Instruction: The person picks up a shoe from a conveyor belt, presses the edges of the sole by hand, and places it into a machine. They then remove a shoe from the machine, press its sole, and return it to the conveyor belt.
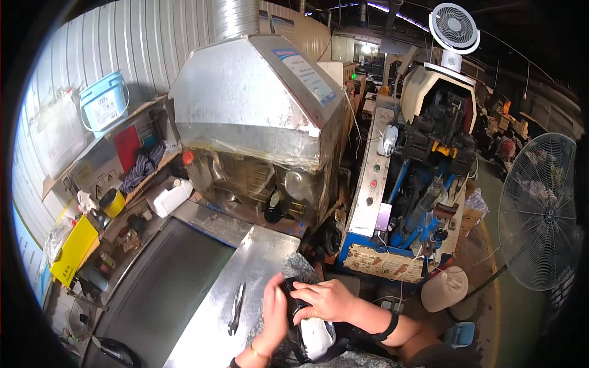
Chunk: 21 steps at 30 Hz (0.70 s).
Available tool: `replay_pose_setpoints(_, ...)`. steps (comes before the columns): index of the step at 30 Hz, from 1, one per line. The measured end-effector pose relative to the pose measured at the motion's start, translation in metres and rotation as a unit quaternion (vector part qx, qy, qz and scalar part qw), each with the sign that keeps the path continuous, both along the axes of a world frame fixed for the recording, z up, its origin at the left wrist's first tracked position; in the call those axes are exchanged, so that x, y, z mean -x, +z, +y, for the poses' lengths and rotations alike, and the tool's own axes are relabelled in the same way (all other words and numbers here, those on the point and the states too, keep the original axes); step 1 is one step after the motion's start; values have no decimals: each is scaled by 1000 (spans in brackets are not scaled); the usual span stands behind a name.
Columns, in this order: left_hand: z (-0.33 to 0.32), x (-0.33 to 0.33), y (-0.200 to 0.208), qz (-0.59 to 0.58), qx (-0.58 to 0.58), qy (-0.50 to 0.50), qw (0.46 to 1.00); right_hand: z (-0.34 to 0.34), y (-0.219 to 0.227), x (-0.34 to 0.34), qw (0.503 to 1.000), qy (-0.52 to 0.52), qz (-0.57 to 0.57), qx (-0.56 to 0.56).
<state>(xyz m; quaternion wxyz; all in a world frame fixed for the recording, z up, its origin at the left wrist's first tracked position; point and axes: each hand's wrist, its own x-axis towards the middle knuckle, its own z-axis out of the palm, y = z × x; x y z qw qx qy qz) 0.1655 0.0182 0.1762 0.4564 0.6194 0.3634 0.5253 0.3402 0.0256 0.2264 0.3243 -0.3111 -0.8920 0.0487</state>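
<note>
At lower centre, the left hand (274, 310) and right hand (328, 300) are lying over an item (317, 339); left of them, a tool (235, 310) is lying on a table (267, 245). Behind, a hood (242, 107) is standing upper centre; a bucket (104, 101) is sitting upper left, a fan (540, 211) standing far right.

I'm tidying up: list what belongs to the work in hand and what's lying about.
Work, apparently:
- black-and-white piece, likely a shoe, between left hand and right hand
- metal hand tool nearby

Lying about, apparently:
- blue bucket
- white jug
</note>
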Motion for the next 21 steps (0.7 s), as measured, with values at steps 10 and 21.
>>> replay_pose_setpoints(10, -31, 7, 22, 280, -91, 55, 954, 17, 9, -8, 961, 59, 33, 269)
replay_pose_setpoints(21, -13, 17, 22, 275, -81, 20, 958, 5, -12, -4, 993, 20, 112, 20)
